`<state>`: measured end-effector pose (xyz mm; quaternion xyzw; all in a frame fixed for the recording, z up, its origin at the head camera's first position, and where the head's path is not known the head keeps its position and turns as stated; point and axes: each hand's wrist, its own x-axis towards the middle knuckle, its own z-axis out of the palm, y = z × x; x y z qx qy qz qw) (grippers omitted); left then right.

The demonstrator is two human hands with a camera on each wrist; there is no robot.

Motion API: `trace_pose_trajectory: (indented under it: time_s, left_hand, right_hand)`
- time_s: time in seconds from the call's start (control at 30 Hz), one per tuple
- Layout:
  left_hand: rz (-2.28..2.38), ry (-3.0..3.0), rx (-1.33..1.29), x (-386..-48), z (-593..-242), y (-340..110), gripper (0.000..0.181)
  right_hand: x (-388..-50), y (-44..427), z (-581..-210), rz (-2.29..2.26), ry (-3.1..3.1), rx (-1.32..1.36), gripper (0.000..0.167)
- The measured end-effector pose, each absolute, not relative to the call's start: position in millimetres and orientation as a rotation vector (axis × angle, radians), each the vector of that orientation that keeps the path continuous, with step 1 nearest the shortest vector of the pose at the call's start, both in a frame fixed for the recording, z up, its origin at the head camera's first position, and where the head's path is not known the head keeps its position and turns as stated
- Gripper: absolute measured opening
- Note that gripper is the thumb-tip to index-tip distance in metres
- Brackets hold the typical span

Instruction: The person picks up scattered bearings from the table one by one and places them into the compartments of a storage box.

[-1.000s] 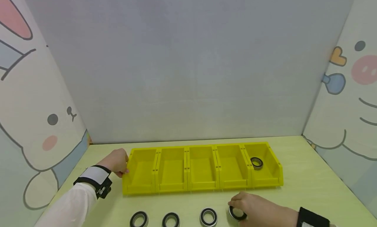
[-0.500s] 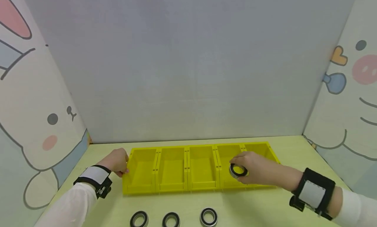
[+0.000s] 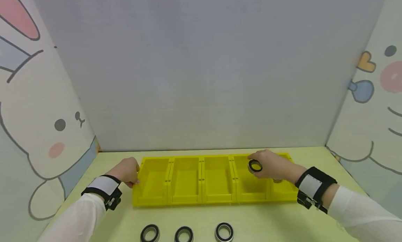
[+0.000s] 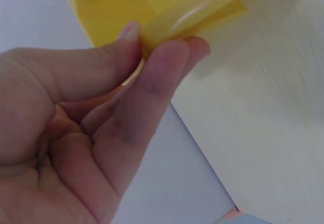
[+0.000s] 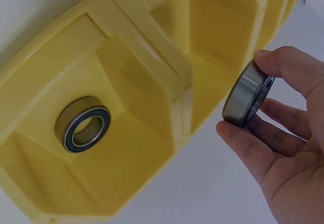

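Note:
A ball bearing [image 5: 248, 93] with a steel outer ring is pinched between thumb and fingers of my right hand [image 3: 272, 164]. In the head view that hand hovers over the fourth compartment from the left of a yellow bin row [image 3: 185, 199]. Another bearing [image 5: 83, 124] lies in the rightmost compartment, mostly covered by the hand in the head view. My left hand [image 3: 125, 171] grips the left end wall of the row; in the left wrist view, thumb and fingers [image 4: 164, 64] pinch its yellow edge [image 4: 177, 19].
Three bearings lie on the pale wooden table [image 3: 119, 214] before the bins: a left one [image 3: 150, 233], a middle one [image 3: 184, 234] and a right one [image 3: 224, 232]. A grey wall [image 3: 201, 78] stands behind, with cartoon-printed panels [image 3: 34, 165] at both sides.
My right hand has lifted a bearing off the table and carried it forward to above the fourth compartment. My left hand has kept its grip on the bin's end.

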<state>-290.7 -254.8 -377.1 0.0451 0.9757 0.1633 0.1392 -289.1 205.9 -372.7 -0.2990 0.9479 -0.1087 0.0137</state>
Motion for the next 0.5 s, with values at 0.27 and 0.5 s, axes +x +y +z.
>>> trace_pose_trajectory:
  time_s: [0.27, 0.5]
  left_hand:
    - [0.477, 2.805, 0.117, -292.0, -375.1, -253.1, 0.018]
    - [0.482, 2.808, 0.115, -291.8, -377.5, -255.5, 0.015]
  right_hand:
    - [-309.4, 200.4, -396.3, -0.304, 2.963, -0.908, 0.042]
    - [-322.0, 190.5, -408.6, -0.269, 2.938, -0.937, 0.037]
